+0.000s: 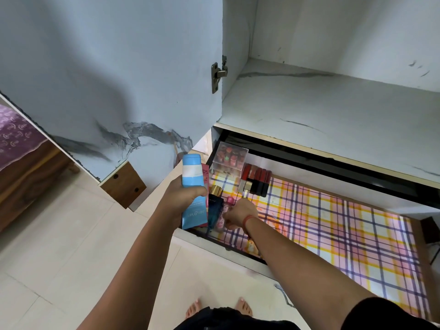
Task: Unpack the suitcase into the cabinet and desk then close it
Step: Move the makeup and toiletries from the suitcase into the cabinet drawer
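My left hand [181, 198] grips a blue and white tube [192, 184] upright, above the left end of the open drawer [357, 236]. A pink box [205, 173] shows just behind the tube. My right hand [239, 214] reaches into the drawer's front left corner and holds a small pink bottle [223, 211]. A dark blue perfume bottle with a gold cap [215, 203] stands right beside it. Further back sit a clear box of lipsticks [229, 158] and a row of red and black compacts [258, 181]. The suitcase is out of view.
The drawer is lined with pink, yellow and purple checked paper [345, 234]. Above it is a white marble-patterned cabinet shelf [333, 110]. The cabinet door [107, 79] stands open at left. A bed with purple cover [16, 134] is at far left. My bare feet [219, 308] stand on the tiled floor.
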